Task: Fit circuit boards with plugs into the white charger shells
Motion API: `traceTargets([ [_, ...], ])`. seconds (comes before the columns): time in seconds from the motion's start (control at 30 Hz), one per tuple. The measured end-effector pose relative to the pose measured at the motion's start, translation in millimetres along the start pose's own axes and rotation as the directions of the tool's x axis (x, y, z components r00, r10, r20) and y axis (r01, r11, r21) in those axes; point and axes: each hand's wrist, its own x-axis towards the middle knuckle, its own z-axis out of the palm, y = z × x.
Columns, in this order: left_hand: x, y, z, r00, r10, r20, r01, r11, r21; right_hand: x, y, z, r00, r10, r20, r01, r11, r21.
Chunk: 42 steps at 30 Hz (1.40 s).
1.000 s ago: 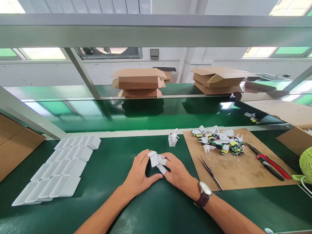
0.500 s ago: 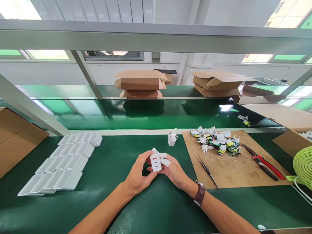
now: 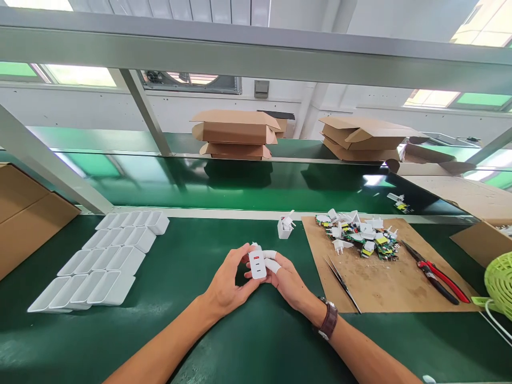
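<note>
Between both hands, above the green work surface, is a white USB wall charger (image 3: 257, 265), its port face turned toward me with one red port and two dark slots. My left hand (image 3: 231, 277) grips it from the left with fingers and thumb. My right hand (image 3: 286, 274) closes on its right side; white covers wrap two of those fingertips, and a brown watch is on the wrist. Behind the hands stands a small white charger case (image 3: 284, 229) with white plug parts in it.
White open cases (image 3: 108, 256) stand in rows at left. On a cardboard sheet (image 3: 384, 290) lie circuit boards with white plug parts (image 3: 366, 234), tweezers (image 3: 344, 285) and red-black pliers (image 3: 436, 274). A green fan (image 3: 498, 282) is at far right. Cardboard boxes (image 3: 236, 130) sit behind.
The camera view has tilted and shifted slightly. Both hands keep the charger in nearly the same place and pose.
</note>
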Motion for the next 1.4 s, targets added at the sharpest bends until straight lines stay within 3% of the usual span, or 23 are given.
traceTargets([
  [0.13, 1.8, -7.5, -2.0, 0.998, -0.009, -0.067, 0.020, 0.985, 0.172, 1.1, 5.6, -2.8, 0.972, -0.226, -0.069, 0.211, 0.961, -0.177],
  [0.27, 3.7, -22.7, -2.7, 0.984, -0.175, -0.019, 0.173, 0.937, 0.305, 3.9, 4.8, -8.1, 0.924, -0.374, -0.080, 0.327, 0.881, -0.342],
  [0.37, 12.9, -35.7, -1.7, 0.943, -0.331, 0.040, 0.311, 0.915, 0.257, 10.5, -1.2, -20.2, 0.813, -0.542, -0.212, 0.391, 0.779, -0.491],
  [0.43, 25.3, -42.8, 1.0, 0.911, -0.411, 0.038, 0.396, 0.895, 0.204, 18.5, -2.6, -34.1, 0.730, -0.605, -0.318, 0.367, 0.739, -0.565],
  [0.47, 33.2, -45.7, 3.5, 0.897, -0.439, 0.041, 0.426, 0.887, 0.175, 23.5, -1.7, -42.1, 0.713, -0.601, -0.361, 0.331, 0.742, -0.582],
  [0.57, 60.0, -52.5, 17.0, 0.875, -0.477, 0.078, 0.471, 0.878, 0.081, 39.7, 6.5, -62.8, 0.751, -0.516, -0.412, 0.230, 0.789, -0.569],
  [0.7, 87.1, -58.5, 44.6, 0.877, -0.464, 0.121, 0.466, 0.885, 0.016, 53.1, 16.6, -70.4, 0.807, -0.481, -0.343, 0.245, 0.802, -0.545],
  [0.8, 90.3, -58.8, 59.9, 0.891, -0.433, 0.141, 0.437, 0.900, 0.003, 54.8, 18.1, -67.2, 0.819, -0.486, -0.305, 0.266, 0.792, -0.550],
  [0.9, 78.1, -53.2, 57.1, 0.901, -0.415, 0.130, 0.419, 0.908, 0.000, 52.0, 17.5, -65.0, 0.817, -0.493, -0.300, 0.264, 0.782, -0.564],
  [0.97, 64.5, -47.0, 42.4, 0.910, -0.397, 0.123, 0.395, 0.918, 0.039, 47.9, 16.1, -63.2, 0.808, -0.503, -0.309, 0.265, 0.776, -0.572],
  [1.03, 50.7, -41.3, 18.0, 0.926, -0.356, 0.129, 0.339, 0.931, 0.137, 41.8, 12.7, -59.5, 0.762, -0.569, -0.310, 0.292, 0.729, -0.619],
  [1.13, 35.8, -39.8, -34.0, 0.957, -0.267, 0.116, 0.206, 0.904, 0.376, 29.6, 3.5, -50.5, 0.646, -0.734, -0.212, 0.367, 0.541, -0.757],
  [1.23, 28.5, -49.7, -97.3, 0.972, -0.224, 0.067, 0.129, 0.756, 0.642, 18.0, -4.4, -40.2, 0.604, -0.796, -0.039, 0.433, 0.369, -0.823],
  [1.33, 25.2, -65.4, -154.0, 0.943, -0.332, -0.035, 0.204, 0.490, 0.848, 12.9, -5.5, -32.3, 0.576, -0.814, 0.078, 0.471, 0.253, -0.845],
  [1.4, 25.0, -75.2, -179.6, 0.927, -0.364, -0.095, 0.257, 0.429, 0.866, 12.5, -5.9, -29.0, 0.592, -0.800, 0.103, 0.469, 0.238, -0.850],
])
